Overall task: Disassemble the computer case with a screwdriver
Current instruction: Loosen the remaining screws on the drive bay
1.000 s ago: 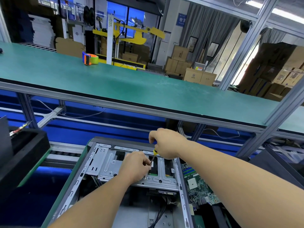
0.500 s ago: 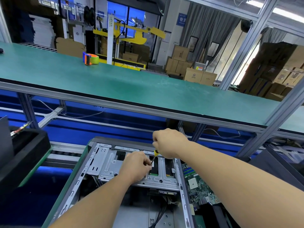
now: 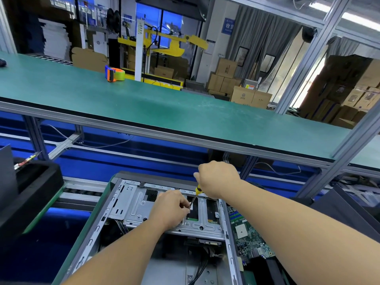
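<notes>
Bare grey sheet metal forms the drive cage [image 3: 141,204] inside the open computer case [image 3: 88,233], which lies on its side at the lower centre of the view. The left hand [image 3: 169,210] rests on the cage, fingers curled and pinching the lower shaft of the screwdriver [image 3: 194,199] near its tip. The right hand [image 3: 218,177] is closed round the yellow handle above. The screw itself is hidden under the left fingers. Judgement: a cage screw is being driven out. To do it well, keep the shaft square to the plate, press down steadily, and let the left fingers only steady the tip. The motherboard [image 3: 246,233] lies just right; avoid slipping toward it.
</notes>
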